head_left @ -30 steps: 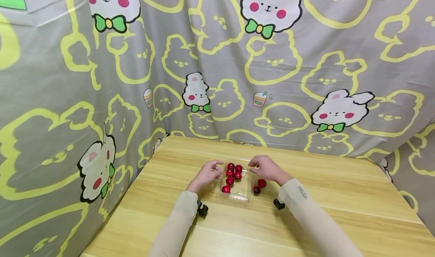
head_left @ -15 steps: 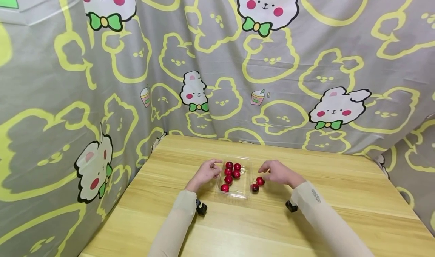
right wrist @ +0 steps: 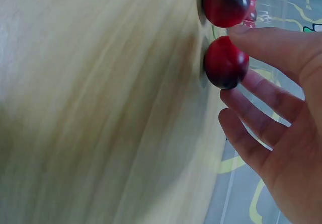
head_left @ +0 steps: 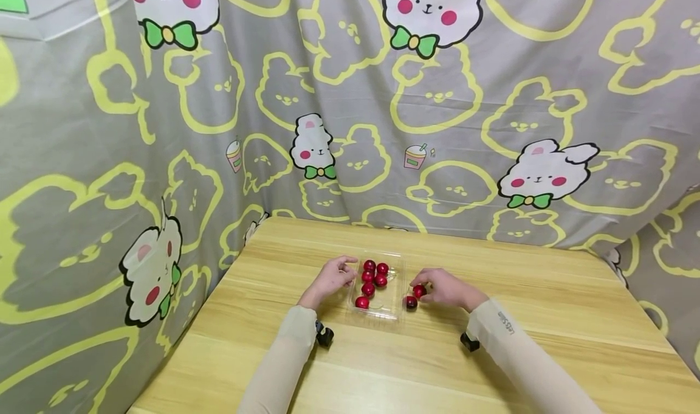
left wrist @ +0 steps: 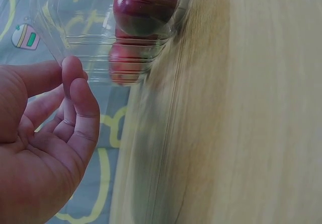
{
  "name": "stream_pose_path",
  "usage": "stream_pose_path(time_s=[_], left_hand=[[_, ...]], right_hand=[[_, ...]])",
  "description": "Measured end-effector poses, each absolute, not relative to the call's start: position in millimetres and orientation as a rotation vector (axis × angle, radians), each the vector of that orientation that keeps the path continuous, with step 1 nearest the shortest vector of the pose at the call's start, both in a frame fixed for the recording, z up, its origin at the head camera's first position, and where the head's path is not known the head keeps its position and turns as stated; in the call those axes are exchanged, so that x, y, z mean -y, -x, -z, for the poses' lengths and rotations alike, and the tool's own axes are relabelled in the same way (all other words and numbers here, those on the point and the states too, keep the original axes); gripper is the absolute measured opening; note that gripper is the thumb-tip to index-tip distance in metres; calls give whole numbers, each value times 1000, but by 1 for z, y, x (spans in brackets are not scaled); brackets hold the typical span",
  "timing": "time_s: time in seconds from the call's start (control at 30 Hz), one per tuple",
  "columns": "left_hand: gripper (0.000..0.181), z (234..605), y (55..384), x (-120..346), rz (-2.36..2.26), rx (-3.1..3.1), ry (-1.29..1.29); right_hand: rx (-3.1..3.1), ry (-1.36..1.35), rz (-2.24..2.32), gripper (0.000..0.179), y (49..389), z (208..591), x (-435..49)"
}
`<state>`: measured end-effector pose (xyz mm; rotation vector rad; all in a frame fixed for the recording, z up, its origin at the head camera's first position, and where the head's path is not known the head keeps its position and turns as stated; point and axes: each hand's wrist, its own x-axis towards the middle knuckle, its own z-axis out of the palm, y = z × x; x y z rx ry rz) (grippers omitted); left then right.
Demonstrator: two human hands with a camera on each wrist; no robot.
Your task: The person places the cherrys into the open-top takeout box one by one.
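Note:
A clear plastic box (head_left: pixel 383 317) with several red cherries (head_left: pixel 368 289) in it lies on the wooden table. At its left side, my left hand (head_left: pixel 332 280) pinches the rim between thumb and fingers; the left wrist view shows the fingertips on the box's edge (left wrist: pixel 65 58). To the right of the box, my right hand (head_left: pixel 445 287) has thumb and fingers around a cherry (right wrist: pixel 226 63) on the table. The thumb lies along one side of it and the fingers reach behind. A second, darker cherry (head_left: pixel 411 302) sits right beside it, nearer the box.
The wooden table (head_left: pixel 536 317) runs back to a grey cartoon-print curtain (head_left: pixel 448 207), which also hangs along the left side. Black wrist cameras (head_left: pixel 325 336) are strapped under both forearms.
My right hand has moved away from the box's right edge, out to the right, then down onto the farther loose cherry. The left hand has stayed at the box's left rim.

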<state>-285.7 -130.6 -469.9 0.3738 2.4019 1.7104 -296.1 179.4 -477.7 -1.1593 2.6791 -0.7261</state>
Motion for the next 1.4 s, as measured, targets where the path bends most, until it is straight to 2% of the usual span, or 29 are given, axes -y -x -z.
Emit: stream_pose_path(time_s=[0.13, 0.37, 0.73, 1.4], left_hand=[[41, 484, 294, 132, -1709, -2418, -366], [41, 487, 297, 132, -1719, -2410, -357], [40, 455, 276, 130, -1681, -2409, -384], [40, 454, 275, 130, -1707, -2400, -405]], right_hand=[[-2686, 1175, 721, 28, 296, 481, -180], [-2736, 1132, 678, 22, 297, 486, -183], [-2836, 852, 815, 33, 295, 484, -191], [-2887, 854, 1040, 38, 299, 470, -185]])
